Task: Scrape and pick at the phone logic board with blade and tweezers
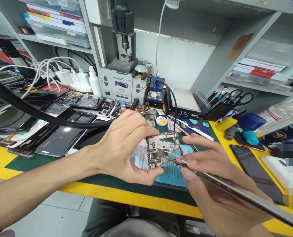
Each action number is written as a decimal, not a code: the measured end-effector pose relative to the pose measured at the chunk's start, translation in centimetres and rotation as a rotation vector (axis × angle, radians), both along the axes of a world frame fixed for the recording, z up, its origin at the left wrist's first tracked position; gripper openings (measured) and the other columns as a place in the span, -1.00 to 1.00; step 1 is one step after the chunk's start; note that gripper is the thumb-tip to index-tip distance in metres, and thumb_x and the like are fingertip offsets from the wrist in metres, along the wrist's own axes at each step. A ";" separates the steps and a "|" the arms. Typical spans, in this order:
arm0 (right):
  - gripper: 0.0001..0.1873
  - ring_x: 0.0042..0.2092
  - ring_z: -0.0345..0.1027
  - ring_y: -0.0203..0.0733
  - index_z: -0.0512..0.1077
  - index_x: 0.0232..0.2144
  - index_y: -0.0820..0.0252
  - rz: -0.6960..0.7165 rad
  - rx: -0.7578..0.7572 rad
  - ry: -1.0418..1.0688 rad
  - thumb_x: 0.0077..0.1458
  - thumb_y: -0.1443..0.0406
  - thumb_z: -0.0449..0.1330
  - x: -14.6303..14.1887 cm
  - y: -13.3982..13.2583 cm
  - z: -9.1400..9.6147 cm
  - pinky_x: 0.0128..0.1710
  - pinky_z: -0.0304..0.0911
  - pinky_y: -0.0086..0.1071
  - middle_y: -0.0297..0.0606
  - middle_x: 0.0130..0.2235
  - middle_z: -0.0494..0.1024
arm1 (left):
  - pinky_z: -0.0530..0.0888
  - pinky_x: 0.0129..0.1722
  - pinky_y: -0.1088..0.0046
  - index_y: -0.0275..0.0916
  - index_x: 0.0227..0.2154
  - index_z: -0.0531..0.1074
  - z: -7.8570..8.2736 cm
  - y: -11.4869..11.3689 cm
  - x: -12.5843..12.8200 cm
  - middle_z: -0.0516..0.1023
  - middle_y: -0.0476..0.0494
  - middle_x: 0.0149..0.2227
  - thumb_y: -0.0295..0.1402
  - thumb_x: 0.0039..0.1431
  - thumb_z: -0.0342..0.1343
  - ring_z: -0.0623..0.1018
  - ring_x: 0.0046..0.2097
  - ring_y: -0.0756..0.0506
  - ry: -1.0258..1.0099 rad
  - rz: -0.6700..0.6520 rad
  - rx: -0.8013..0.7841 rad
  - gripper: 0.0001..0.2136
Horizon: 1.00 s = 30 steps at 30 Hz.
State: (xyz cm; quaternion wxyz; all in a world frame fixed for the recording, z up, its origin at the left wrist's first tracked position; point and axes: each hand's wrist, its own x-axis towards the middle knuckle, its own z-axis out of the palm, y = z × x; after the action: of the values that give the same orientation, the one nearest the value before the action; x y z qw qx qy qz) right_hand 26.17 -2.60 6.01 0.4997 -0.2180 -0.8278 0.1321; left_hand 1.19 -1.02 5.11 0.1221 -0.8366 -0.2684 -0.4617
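My left hand (123,146) pinches a small phone circuit board (162,148) by its edges and holds it above the green mat (37,161). My right hand (210,177) grips long metal tweezers (225,186). Their tips touch the lower right part of the board. A blue card (173,174) lies on the mat just under the board.
Several phones and phone backs (62,131) lie on the left. A hot-air rework station (121,82) stands behind, with a black hose (25,107) crossing left. A dark phone (257,171) lies right. Tools and a solder tin (161,120) sit at the back. The bench has a yellow edge (126,197).
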 end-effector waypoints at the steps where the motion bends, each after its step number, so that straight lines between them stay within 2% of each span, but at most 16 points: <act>1: -0.56 0.10 0.56 0.09 0.54 -0.09 0.09 0.009 -0.001 -0.007 0.05 0.62 0.31 0.1 0.0 0.0 0.15 0.45 0.07 -0.30 -0.22 0.70 | 0.53 -0.21 -0.02 -0.38 -0.10 0.46 0.0 0.0 0.0 0.59 -0.33 -0.31 -0.05 0.02 0.37 0.60 -0.24 -0.32 0.000 -0.001 0.000 -0.47; 5: -0.54 0.13 0.54 0.03 0.53 -0.08 0.11 0.039 -0.003 -0.031 0.05 0.64 0.31 0.2 0.1 0.1 0.19 0.42 0.01 -0.30 -0.19 0.70 | 0.53 -0.21 -0.02 -0.36 -0.11 0.46 0.0 0.1 0.0 0.59 -0.31 -0.31 -0.05 0.01 0.37 0.60 -0.24 -0.32 -0.003 -0.006 0.004 -0.47; 9: -0.56 0.11 0.55 0.06 0.52 -0.09 0.08 0.013 0.025 -0.065 0.05 0.61 0.32 0.2 0.1 0.1 0.20 0.42 0.09 -0.31 -0.21 0.72 | 0.54 -0.19 -0.02 -0.33 -0.09 0.45 0.0 0.0 -0.1 0.59 -0.30 -0.30 -0.04 0.01 0.37 0.60 -0.23 -0.32 -0.001 -0.002 0.001 -0.47; 15: -0.55 0.11 0.53 0.00 0.52 -0.11 0.10 0.003 0.039 -0.073 0.02 0.63 0.31 0.5 0.2 0.3 0.24 0.39 0.08 -0.32 -0.20 0.71 | 0.53 -0.20 0.00 -0.30 -0.09 0.44 0.0 -0.1 -0.1 0.59 -0.27 -0.30 -0.02 0.03 0.35 0.60 -0.24 -0.30 0.002 0.008 -0.004 -0.48; 19: -0.60 0.14 0.54 -0.01 0.52 -0.14 0.15 0.043 0.153 -0.157 0.03 0.63 0.33 0.2 0.6 0.1 0.29 0.39 0.05 -0.30 -0.19 0.72 | 0.52 -0.19 0.02 -0.33 -0.11 0.45 0.1 -0.1 -0.1 0.59 -0.27 -0.31 -0.04 0.03 0.35 0.60 -0.23 -0.30 0.017 0.023 -0.013 -0.50; 23: -0.69 0.05 0.59 -0.03 0.54 -0.26 0.12 -0.059 0.226 -0.018 0.06 0.61 0.29 -0.2 0.7 -0.4 0.25 0.42 0.09 -0.31 -0.26 0.72 | 0.51 -0.18 0.02 -0.38 -0.14 0.47 0.0 -0.1 0.0 0.58 -0.28 -0.32 -0.04 0.04 0.34 0.59 -0.24 -0.29 0.022 0.038 -0.017 -0.50; 28: -0.64 0.14 0.52 -0.02 0.55 -0.18 0.21 0.024 0.244 -0.260 0.01 0.63 0.36 0.6 0.2 0.5 0.34 0.31 0.08 -0.23 -0.18 0.73 | 0.51 -0.21 0.04 -0.38 -0.16 0.47 0.1 0.0 0.1 0.59 -0.25 -0.35 -0.04 0.04 0.34 0.60 -0.28 -0.28 0.030 0.039 -0.026 -0.51; 30: -0.66 0.14 0.50 -0.03 0.55 -0.19 0.24 0.014 0.250 -0.277 0.02 0.64 0.36 0.7 -0.1 0.8 0.35 0.29 0.09 -0.21 -0.18 0.72 | 0.51 -0.22 0.03 -0.39 -0.17 0.47 0.1 0.0 0.1 0.60 -0.26 -0.36 -0.05 0.04 0.34 0.60 -0.28 -0.29 0.033 0.045 -0.036 -0.51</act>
State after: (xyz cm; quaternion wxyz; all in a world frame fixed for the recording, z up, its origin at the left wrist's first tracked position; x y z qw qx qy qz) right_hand 26.88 -2.66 6.77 0.4034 -0.1645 -0.9001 0.0007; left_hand 1.27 -1.02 5.25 0.1220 -0.8400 -0.2933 -0.4400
